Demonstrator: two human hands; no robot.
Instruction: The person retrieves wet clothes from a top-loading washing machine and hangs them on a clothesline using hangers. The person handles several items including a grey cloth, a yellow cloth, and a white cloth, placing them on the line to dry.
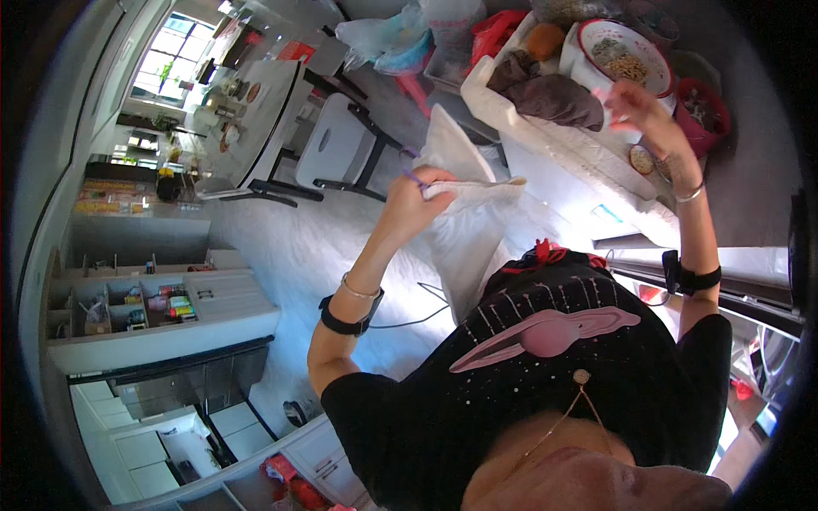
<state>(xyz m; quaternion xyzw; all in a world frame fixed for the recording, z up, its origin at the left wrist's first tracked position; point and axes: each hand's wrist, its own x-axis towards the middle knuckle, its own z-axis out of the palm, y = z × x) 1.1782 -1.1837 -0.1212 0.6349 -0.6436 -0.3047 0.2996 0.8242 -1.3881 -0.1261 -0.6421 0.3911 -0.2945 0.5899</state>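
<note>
My left hand [418, 201] grips the gathered edge of a white cloth garment [463, 239], which hangs down towards the floor in front of me. A thin purple strip [414, 177] shows at those fingers. Raised on the other side, my right hand [648, 121] has blurred, slightly curled fingers that are apart, with nothing visible in them. It is nearest to a dark brown cloth [556, 99] and a white enamel basin [658, 83] with a red rim, which holds small tan and greyish pieces. Whether the fingertips touch the cloth is unclear.
The brown cloth lies on a white foam box [543, 150]. Beside the basin stands a red pot [703, 118]. A white-backed chair [335, 144] and a table [268, 115] are at the left. A thin dark cable [415, 324] crosses the floor. Shelves [153, 306] line the left side.
</note>
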